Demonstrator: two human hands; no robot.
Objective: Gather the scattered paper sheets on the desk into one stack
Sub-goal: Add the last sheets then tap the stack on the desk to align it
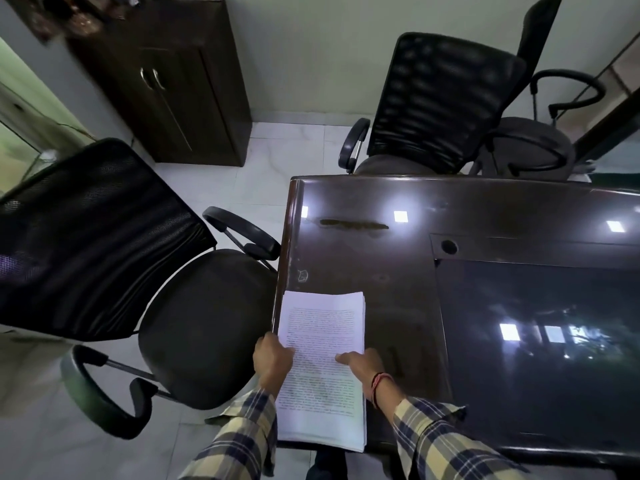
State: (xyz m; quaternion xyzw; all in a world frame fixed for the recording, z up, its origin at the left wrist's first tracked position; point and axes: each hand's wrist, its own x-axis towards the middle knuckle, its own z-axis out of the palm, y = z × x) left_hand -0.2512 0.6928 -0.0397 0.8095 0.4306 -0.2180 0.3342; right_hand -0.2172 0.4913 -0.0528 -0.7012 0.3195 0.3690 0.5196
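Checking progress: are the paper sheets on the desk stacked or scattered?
Stacked: the paper sheets lie in one pile at the desk's left edge.

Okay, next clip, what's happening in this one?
A person in a plaid shirt stands at the corner of a dark glossy desk with a stack of printed paper sheets lying near its left edge. The left hand grips the stack's left side, and the right hand rests on the top sheet with its fingers on the page. No other loose sheets show on the desk, so the gathering looks about done. Black office chairs stand around.
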